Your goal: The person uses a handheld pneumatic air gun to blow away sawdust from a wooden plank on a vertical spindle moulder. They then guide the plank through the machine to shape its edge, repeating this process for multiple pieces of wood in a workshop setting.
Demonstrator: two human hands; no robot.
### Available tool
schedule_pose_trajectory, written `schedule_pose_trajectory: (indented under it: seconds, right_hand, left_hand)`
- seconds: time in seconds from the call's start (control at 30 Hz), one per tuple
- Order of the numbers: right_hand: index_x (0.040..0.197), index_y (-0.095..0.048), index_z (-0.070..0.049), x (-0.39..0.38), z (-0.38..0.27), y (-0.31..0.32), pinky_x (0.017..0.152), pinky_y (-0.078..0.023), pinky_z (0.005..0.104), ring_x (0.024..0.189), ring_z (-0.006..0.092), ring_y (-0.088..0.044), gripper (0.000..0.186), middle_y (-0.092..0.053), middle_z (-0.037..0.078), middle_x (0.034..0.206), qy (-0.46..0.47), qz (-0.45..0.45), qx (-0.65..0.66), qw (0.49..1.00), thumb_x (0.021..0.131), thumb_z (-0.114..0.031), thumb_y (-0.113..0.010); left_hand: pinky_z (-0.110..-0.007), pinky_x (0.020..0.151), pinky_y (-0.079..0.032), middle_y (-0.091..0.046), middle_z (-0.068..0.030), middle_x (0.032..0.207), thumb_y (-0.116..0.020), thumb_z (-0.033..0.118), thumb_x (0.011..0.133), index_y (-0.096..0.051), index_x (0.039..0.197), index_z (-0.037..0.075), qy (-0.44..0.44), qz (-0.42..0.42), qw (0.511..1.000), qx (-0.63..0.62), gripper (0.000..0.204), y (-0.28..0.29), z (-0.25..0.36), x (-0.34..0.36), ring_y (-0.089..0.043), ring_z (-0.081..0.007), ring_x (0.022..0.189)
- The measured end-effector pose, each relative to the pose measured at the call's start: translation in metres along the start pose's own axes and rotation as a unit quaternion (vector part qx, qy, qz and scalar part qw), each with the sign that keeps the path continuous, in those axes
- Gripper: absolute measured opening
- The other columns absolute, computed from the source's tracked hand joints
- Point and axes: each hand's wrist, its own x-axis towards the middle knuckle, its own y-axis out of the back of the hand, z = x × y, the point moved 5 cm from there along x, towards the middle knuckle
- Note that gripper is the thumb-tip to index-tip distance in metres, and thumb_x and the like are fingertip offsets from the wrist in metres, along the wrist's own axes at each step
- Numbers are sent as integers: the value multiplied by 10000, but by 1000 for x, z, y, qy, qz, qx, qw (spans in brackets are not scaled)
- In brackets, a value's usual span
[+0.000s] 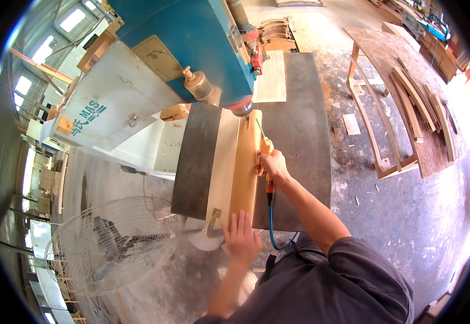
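My right hand (pixel 276 166) is closed around an orange air blow gun (pixel 267 146), with a blue hose (pixel 271 221) hanging from its handle. Its thin nozzle points at the far end of a yellowish wooden piece (pixel 244 178), close under the machine's spindle (pixel 241 107). My left hand (pixel 241 241) rests on the near end of that piece, fingers stretched out. Along the left side of the piece lies a paler board (pixel 223 162), with a small metal bracket (pixel 213 218) at its near end. Both woods lie on a dark machine table (pixel 300 162).
The blue machine body (pixel 186 48) looms at the upper left, beside an open grey cabinet door (pixel 113 102). A wire-caged fan (pixel 116 243) stands at the lower left. At right, a wooden bench (pixel 370 48) bears several curved wood strips (pixel 416 100). Scraps litter the floor.
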Motion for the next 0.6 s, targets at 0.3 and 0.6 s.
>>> schedule_pose_trajectory:
  seconds: [0.3, 0.6]
  right_hand:
    - [910, -674, 40, -19, 14, -1, 574, -583, 349, 703, 235, -763, 156, -717, 125, 788, -12, -23, -14, 1000, 851, -69, -579]
    - [948, -692, 60, -65, 43, -8, 560, -594, 367, 652, 234, -743, 204, -736, 162, 773, -30, -53, -47, 997, 838, -104, -641]
  left_hand:
    - [-608, 1158, -413, -638, -81, 1462, -643, 121, 882, -669, 1376, 77, -18, 81, 994, 68, 496, -14, -8, -26, -580, -355, 1347]
    - [-583, 1128, -445, -687, -90, 1381, -639, 56, 832, -736, 1287, 95, -11, 140, 990, 31, 467, 0, -11, -81, -616, -387, 1291]
